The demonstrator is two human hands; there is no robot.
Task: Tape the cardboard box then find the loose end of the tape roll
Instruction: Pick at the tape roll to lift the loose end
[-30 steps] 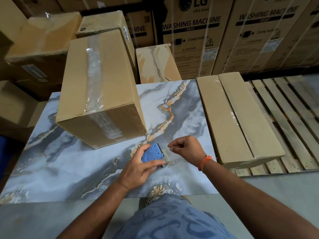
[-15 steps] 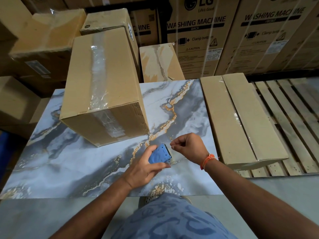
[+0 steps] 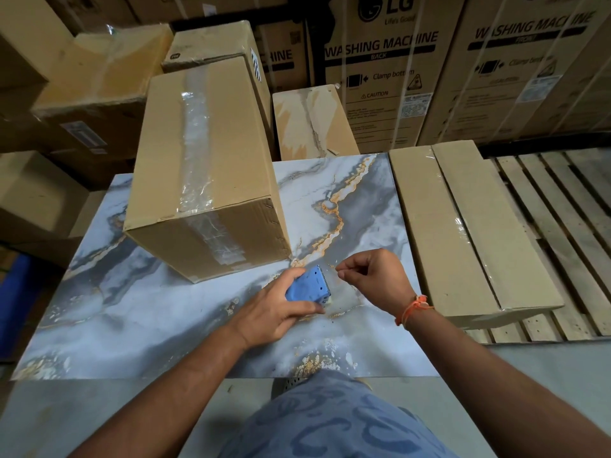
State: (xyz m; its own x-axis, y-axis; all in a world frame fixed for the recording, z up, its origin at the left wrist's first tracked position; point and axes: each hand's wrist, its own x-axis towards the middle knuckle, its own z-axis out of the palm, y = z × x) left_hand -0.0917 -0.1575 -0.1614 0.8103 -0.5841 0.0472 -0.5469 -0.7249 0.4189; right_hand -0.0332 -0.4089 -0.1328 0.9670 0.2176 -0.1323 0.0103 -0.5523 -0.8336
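Note:
A brown cardboard box (image 3: pixel 211 153) stands on the marbled table (image 3: pixel 132 309) at the back left, with clear tape (image 3: pixel 195 143) running along its top seam and down its near face. My left hand (image 3: pixel 277 309) grips a blue tape dispenser (image 3: pixel 309 285) just in front of the box's near right corner. A little to its right, my right hand (image 3: pixel 373 279) has thumb and forefinger pinched together; clear tape seems to stretch from the dispenser to them, but it is too faint to be sure. An orange thread circles that wrist.
A long flat carton (image 3: pixel 463 233) lies on a wooden pallet (image 3: pixel 562 226) right of the table. Stacked cartons, some printed "washing machine" (image 3: pixel 380 77), wall off the back and left. A smaller worn carton (image 3: pixel 314 123) stands behind the table.
My right hand has drawn slightly right and away from the dispenser, widening the gap. The view has shifted a little; my left hand keeps its grip on the dispenser.

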